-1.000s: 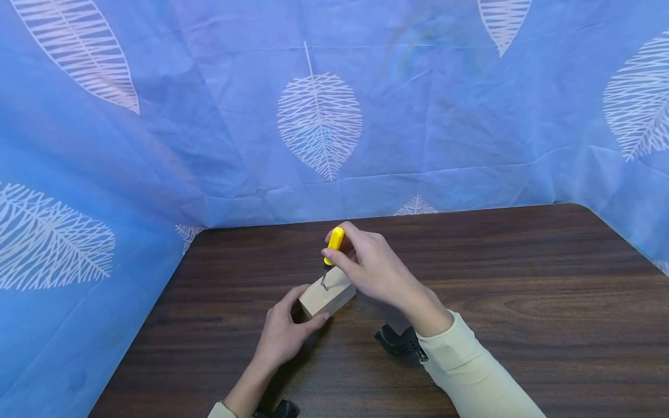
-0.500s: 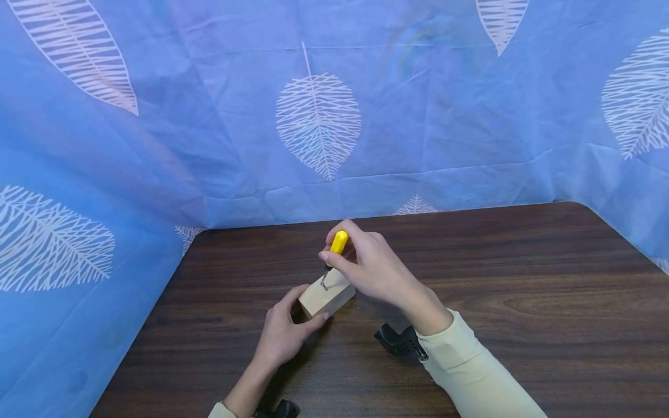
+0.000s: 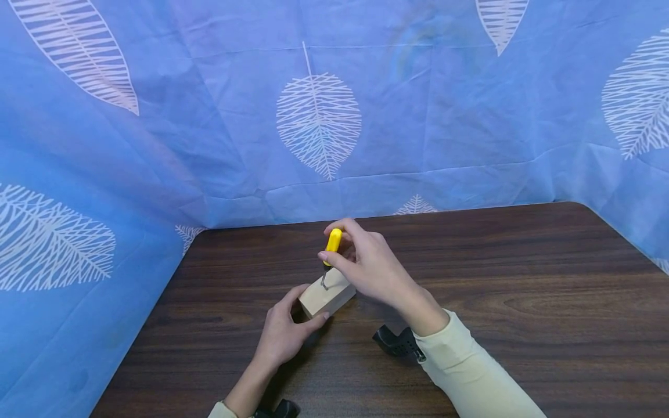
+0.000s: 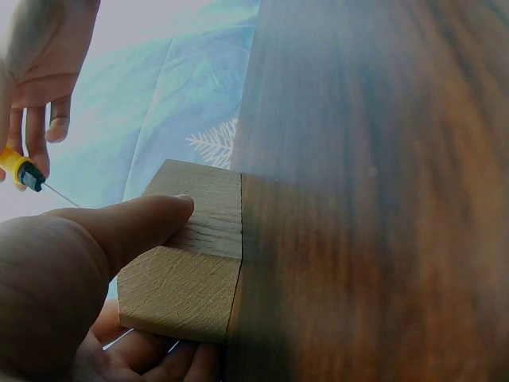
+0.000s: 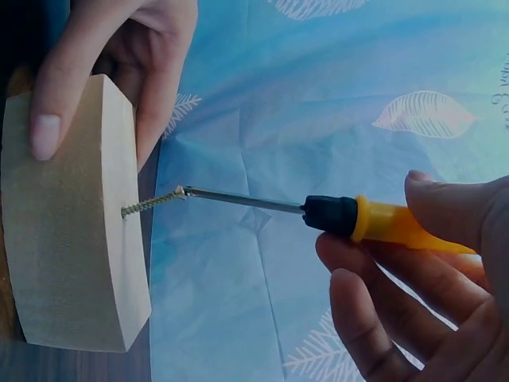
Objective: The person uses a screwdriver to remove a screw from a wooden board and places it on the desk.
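A pale wooden block (image 3: 326, 297) lies on the dark table, with a screw (image 5: 151, 204) standing partly sunk in its upper face and leaning. My left hand (image 3: 284, 332) grips the block's near end, thumb along one side and fingers round the other, as the left wrist view also shows. Above it, my right hand (image 3: 373, 264) pinches the yellow handle of a screwdriver (image 3: 333, 247) between thumb and fingers. In the right wrist view the screwdriver's tip meets the screw's head, and shaft and screw form a slight angle.
The wood-grain table (image 3: 496, 302) spreads out around both hands. A blue cloth with white leaf prints (image 3: 319, 125) hangs behind it and along the left. Black wrist devices (image 3: 397, 341) sit at both wrists, the right one low over the table.
The screwdriver's handle has tipped slightly right and then back left, and the right fingers have shifted a little on it. Block and left hand have stayed in place.
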Motion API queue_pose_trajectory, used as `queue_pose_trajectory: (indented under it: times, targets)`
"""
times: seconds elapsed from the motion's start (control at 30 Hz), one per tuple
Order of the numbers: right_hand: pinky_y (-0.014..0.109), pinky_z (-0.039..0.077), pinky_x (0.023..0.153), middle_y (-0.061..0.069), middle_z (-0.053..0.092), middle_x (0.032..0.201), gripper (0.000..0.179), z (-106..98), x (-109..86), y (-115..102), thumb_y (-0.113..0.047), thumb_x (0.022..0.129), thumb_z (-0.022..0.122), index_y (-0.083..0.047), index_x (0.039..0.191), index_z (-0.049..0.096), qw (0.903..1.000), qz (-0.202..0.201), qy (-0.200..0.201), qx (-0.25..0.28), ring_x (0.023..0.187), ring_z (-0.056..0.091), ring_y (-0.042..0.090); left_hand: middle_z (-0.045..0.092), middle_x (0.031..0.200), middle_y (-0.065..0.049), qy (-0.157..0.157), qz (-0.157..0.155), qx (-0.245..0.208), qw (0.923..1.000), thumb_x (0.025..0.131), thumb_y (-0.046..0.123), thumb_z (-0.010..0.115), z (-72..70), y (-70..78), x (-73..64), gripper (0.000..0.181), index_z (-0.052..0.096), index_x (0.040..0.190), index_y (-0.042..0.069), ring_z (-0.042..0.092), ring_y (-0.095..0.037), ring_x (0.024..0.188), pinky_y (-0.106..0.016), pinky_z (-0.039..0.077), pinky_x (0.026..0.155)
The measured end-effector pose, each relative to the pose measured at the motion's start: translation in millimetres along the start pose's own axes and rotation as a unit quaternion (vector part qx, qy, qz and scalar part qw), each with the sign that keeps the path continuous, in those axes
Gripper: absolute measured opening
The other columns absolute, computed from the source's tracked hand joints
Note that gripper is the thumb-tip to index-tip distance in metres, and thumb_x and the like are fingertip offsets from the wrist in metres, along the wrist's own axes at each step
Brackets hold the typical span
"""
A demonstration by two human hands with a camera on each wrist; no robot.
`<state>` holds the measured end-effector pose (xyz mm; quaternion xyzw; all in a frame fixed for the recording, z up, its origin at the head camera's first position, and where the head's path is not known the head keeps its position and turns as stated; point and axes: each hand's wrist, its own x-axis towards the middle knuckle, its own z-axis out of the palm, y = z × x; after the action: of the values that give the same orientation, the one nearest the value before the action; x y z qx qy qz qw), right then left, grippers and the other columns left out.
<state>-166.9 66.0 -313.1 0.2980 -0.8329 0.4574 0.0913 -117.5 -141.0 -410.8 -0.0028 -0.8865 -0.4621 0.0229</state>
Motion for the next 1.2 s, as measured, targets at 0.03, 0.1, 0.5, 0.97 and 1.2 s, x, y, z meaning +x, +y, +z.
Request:
queue_pose_trajectory:
  times: [0.03,0.1,0.5,0.97,1.2]
  targets:
    - [0.028,0.053,0.069,-0.003,0.080,0.102,0.031,-0.3,-0.2,0.0,-0.022,0.101,0.077,-0.014,0.127,0.061,1.0000,0.001,0.002,0.005,0.079,0.070,0.016,0.074,0.134,-0.007,0.000,0.000,0.001,1.0000,0.088,0.028,0.091,0.1,0.1,0.1,0.057,0.068,0.139,0.021,0.066,-0.026,0.116,-0.051,0.051,0.097]
    - [0.029,0.053,0.070,-0.004,0.082,0.103,0.027,-0.9,-0.4,-0.2,-0.021,0.101,0.078,-0.014,0.121,0.061,0.9999,0.005,0.004,0.015,0.082,0.072,0.013,0.073,0.134,-0.007,-0.001,-0.001,0.001,1.0000,0.088,0.028,0.091,0.3,0.4,0.3,0.057,0.068,0.139,0.021,0.066,-0.027,0.117,-0.052,0.051,0.098]
    - [0.030,0.062,0.081,-0.004,0.077,0.098,0.018,-0.2,-0.4,-0.7,-0.029,0.101,0.078,-0.016,0.110,0.069,0.9998,0.016,0.001,0.007,0.087,0.071,0.009,0.073,0.135,-0.008,-0.001,-0.007,-0.002,1.0000,0.088,0.027,0.091,1.3,0.9,0.4,0.057,0.068,0.140,0.020,0.066,-0.028,0.118,-0.052,0.051,0.097]
    - [0.027,0.058,0.078,-0.004,0.073,0.101,0.015,-0.8,-0.2,-1.5,-0.022,0.105,0.073,-0.015,0.118,0.072,0.9995,-0.027,0.006,-0.013,0.087,0.066,0.012,0.074,0.133,-0.008,0.000,0.004,-0.002,1.0000,0.088,0.027,0.090,0.3,1.5,1.8,0.056,0.068,0.139,0.020,0.066,-0.026,0.115,-0.049,0.052,0.094]
    - [0.028,0.060,0.080,-0.001,0.076,0.107,0.028,-0.8,-0.5,-0.9,-0.023,0.105,0.072,-0.013,0.130,0.064,1.0000,-0.007,-0.001,0.003,0.095,0.071,0.011,0.074,0.134,-0.007,0.002,0.002,-0.001,1.0000,0.088,0.027,0.091,1.0,0.6,0.9,0.056,0.068,0.139,0.019,0.066,-0.027,0.117,-0.052,0.052,0.097]
